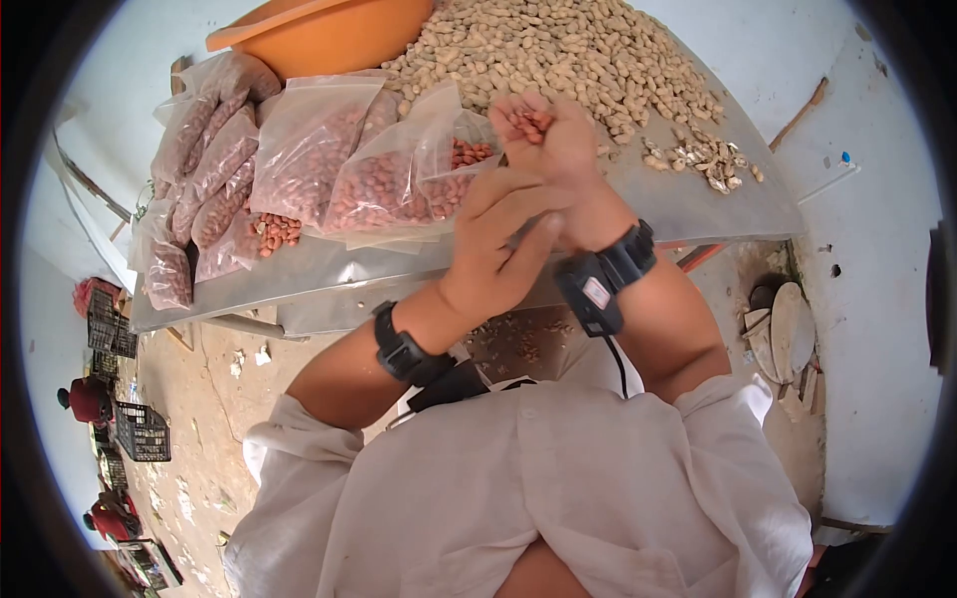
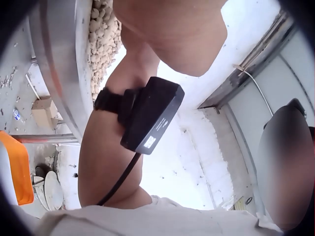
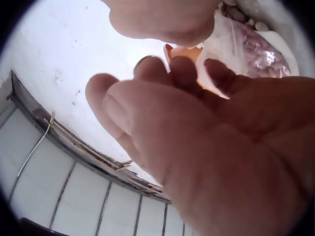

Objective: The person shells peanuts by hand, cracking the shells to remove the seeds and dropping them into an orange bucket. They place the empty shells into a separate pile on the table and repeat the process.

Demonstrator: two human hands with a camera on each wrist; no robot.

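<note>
My right hand (image 1: 564,148) is cupping red peanuts (image 1: 528,125) in curled fingers, near the heap of unshelled peanuts (image 1: 558,50); my left hand (image 1: 498,237) is hovering by that wrist, fingers loosely extended, and whether they're touching I can't tell.

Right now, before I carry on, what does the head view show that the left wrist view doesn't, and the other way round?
Only the head view shows the shelled red-skinned peanuts in the palm of the right hand, the plastic bags of red-skinned peanuts and the large orange basin.

Only the left wrist view shows the cardboard box and the panelled surface at upper right.

Both show the heap of unshelled peanuts, the metal table and the black camera on the right wrist.
</note>
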